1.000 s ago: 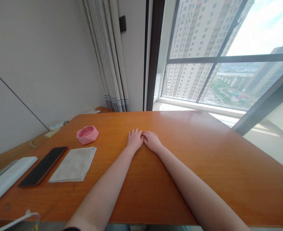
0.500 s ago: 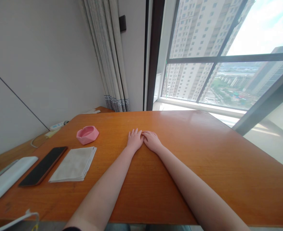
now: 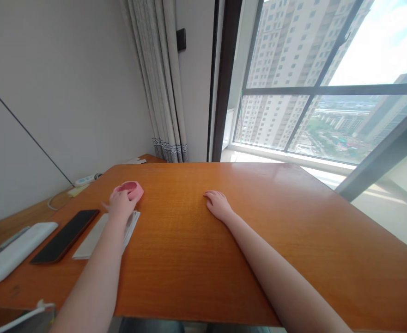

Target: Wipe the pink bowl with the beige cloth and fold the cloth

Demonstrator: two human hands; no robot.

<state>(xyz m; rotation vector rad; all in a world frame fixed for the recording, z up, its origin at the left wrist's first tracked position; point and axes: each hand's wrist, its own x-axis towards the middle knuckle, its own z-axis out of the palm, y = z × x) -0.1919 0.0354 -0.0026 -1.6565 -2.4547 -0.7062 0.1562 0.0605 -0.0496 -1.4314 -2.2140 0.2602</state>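
Observation:
My left hand (image 3: 120, 205) is at the near side of a pink, angular bowl (image 3: 136, 190). Its thumb lies apart on the right and its fingertips overlap the bowl's rim. One finger smears out to the left, so I cannot make out whether the hand grips the bowl. Beneath that wrist and forearm, a folded pale cloth (image 3: 91, 240) is partly covered. My right hand (image 3: 218, 205) rests palm down near the middle of the wooden table (image 3: 175, 268). It is open, its fingers laid out on the wood and holding nothing.
Left of the cloth lies a dark, flat phone-like slab (image 3: 64, 237). Farther left is a white rounded device (image 3: 19, 252). A power strip (image 3: 85, 180) sits by the wall, and a white cable (image 3: 23, 318) hangs at the near left edge.
My left hand has left its place beside the right hand and moved left to the pink bowl. The bowl stands where it was. My right hand stays put; the view has shifted slightly.

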